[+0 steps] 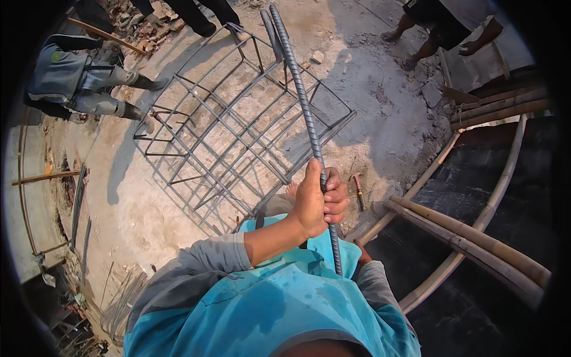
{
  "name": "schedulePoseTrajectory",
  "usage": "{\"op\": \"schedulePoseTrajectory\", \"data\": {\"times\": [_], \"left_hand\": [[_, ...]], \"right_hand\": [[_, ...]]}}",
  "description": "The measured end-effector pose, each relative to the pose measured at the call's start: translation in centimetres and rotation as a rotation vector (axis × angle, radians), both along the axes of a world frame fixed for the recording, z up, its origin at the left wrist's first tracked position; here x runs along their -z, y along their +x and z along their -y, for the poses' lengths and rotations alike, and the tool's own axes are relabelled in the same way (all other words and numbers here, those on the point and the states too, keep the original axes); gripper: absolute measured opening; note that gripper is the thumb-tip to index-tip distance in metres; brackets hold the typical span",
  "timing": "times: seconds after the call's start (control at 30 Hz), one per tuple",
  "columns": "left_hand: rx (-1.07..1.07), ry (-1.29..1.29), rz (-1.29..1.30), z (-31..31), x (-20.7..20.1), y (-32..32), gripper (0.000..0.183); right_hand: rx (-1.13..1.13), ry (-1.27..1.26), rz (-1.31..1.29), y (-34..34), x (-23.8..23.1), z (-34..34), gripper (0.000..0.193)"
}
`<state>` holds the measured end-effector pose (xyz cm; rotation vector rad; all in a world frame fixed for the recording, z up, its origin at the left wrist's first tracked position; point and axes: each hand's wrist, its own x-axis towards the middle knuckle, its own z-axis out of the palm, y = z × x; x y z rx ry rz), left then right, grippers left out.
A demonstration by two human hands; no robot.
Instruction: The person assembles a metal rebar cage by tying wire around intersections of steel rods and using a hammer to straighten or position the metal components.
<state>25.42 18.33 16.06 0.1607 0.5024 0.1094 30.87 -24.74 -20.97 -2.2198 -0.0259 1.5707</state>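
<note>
My left hand (316, 199) is closed around a thick ribbed rebar (306, 113), its thumb lying along the bar. The rebar slants up and away from me; its lower part lies against the front of my teal shirt. My right hand (362, 253) shows only in part beside my right hip, and its fingers are hidden by the shirt. Beyond the rebar, a cage of tied steel bars (222, 121) rests on the dusty ground. On the ground to the right of my left hand lies a tool with a red and yellow handle (360, 190).
Bamboo poles (470, 235) border a dark sheeted area (505, 184) on the right. One person (77, 83) stands at left, another's legs (199, 15) show at the top, a third person (437, 35) is at upper right. Rubble (157, 27) and wire (122, 303) lie leftward.
</note>
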Motion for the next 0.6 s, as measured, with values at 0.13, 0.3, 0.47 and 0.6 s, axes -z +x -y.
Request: {"op": "schedulePoseTrajectory", "data": {"times": [0.13, 0.3, 0.47, 0.6], "left_hand": [[0.034, 0.011, -0.037, 1.3, 0.4, -0.9, 0.061], [0.091, -0.075, -0.073, 3.8, 1.0, -2.0, 0.062], [0.185, -0.210, 0.161, 5.6, 3.5, -4.1, 0.058], [0.327, -0.268, 0.148, 6.0, 4.0, -4.8, 0.059]], "right_hand": [[0.059, -0.163, -0.043, -8.3, -1.5, 1.9, 0.086], [0.130, -0.260, 0.022, -15.1, -3.3, 3.6, 0.087], [0.224, -0.302, 0.038, -20.7, -4.5, 3.8, 0.088], [0.367, -0.313, 0.109, -24.5, -4.1, 3.1, 0.089]]}}
